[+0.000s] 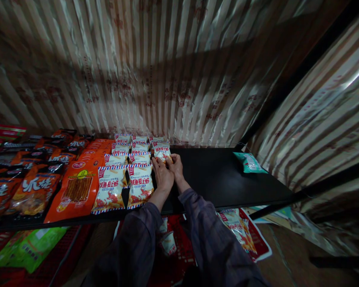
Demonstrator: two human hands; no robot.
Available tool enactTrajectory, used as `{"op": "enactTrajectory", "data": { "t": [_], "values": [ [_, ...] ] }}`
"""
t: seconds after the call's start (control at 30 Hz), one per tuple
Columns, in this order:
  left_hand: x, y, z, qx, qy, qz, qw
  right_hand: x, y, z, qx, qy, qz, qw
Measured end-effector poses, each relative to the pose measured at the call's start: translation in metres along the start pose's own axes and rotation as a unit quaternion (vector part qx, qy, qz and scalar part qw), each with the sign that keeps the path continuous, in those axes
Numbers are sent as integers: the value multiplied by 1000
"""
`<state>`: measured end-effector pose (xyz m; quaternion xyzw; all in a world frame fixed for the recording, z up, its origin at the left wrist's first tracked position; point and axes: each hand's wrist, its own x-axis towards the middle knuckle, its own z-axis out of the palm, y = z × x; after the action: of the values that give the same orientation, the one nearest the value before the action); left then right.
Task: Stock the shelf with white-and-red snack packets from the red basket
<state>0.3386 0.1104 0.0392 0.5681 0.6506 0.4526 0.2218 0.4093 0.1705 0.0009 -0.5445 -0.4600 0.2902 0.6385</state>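
- At the far left, glossy orange-and-black plastic snack bags (37, 187) sit in rows on the flat black shelf (209, 171).
- Beside them, flat orange plastic packets (82, 175) overlap in one column.
- Next come two columns of white plastic packets (110, 189) with red lettering and striped edges.
- Your left hand (164, 176), fingers partly bent, holds the lower left of the matching single white packet (160, 149), just right of those columns.
- Your right hand (176, 168), fingers curled in, holds its lower right.
- Well apart, a small teal plastic packet (251, 163) lies near the shelf's right end.
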Motion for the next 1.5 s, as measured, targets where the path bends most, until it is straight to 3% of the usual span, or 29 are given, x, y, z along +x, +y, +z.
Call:
{"op": "enactTrajectory", "data": {
  "t": [0.27,0.47,0.7,0.9,1.23,1.5],
  "values": [
    [1,-11,3,12,-8,-13,1000,-5,2,3,17,-46,9,999],
    [2,-11,-1,17,-18,-27,999,-9,4,1,-44,-59,-13,997],
    [3,-11,-3,11,-29,-32,999,-10,6,0,-115,-27,-52,992],
    [4,-17,3,29,-26,-34,999,-9,5,-1,-177,-49,-44,982],
    [1,-9,-2,66,-25,-33,997,-12,-2,-2,-207,-56,-47,975],
    [-16,-1,-3,-13,-31,3,999,-24,-19,-16,-217,13,-64,974]
  ]
}}
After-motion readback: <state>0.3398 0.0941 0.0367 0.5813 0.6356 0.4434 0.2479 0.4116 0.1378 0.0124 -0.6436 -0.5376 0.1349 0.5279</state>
